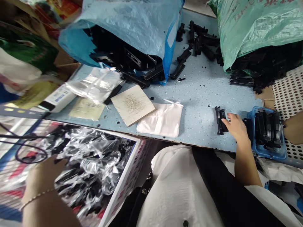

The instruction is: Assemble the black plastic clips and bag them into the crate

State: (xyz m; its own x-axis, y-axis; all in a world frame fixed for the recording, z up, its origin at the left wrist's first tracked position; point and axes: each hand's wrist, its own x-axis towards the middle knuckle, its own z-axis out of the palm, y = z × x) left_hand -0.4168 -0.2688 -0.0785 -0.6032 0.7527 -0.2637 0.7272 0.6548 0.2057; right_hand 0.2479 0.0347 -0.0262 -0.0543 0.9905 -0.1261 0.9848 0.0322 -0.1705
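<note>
My right hand (236, 127) is at the right of the blue worktable, thumb and fingertips closed at the edge of a black plastic part (220, 121). That part is long and narrow, with notched ends. More black parts lie just behind the hand, partly hidden by it. My left hand (47, 171), with a beaded bracelet on the wrist, hangs over a white crate (129, 170) at the lower left. Inside the crate are many black parts in clear plastic bags (94, 167). Motion blur smears the left fingers, and whether they hold anything is unclear.
A blue bag (132, 19) and a green bag (258, 28) spill black parts onto the table. A small blue basket (270, 154) holds more. Clear bags (163, 119), a square board (132, 104) and a white box (59, 98) lie leftward. Another person's arm (293, 129) enters right.
</note>
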